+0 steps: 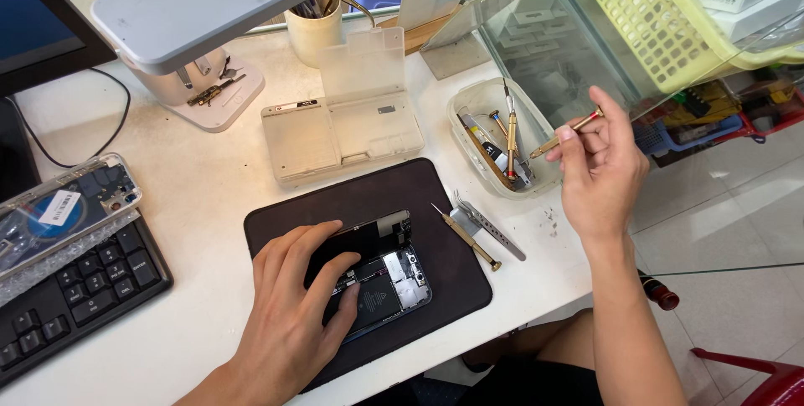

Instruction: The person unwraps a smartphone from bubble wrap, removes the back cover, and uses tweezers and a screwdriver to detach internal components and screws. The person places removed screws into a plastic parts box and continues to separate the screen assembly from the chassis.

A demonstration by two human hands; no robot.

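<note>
My left hand (293,305) lies flat on an opened phone (387,276) whose inner parts show, fingers spread over its left half. The phone rests on a dark mat (444,197) on the white table (201,197). My right hand (599,172) is raised at the table's right edge, fingers pinched on a thin gold screwdriver (561,134) that points left over a clear plastic tray (469,100) holding more tools. A second gold screwdriver (466,237) and metal tweezers (490,223) lie on the mat's right side.
A beige parts box (343,125) with its lid up stands behind the mat. A grey lamp (209,4), a tool cup (311,33), a black keyboard (79,289), a phone back cover in wrap (63,205) and a yellow basket (662,12) surround the area.
</note>
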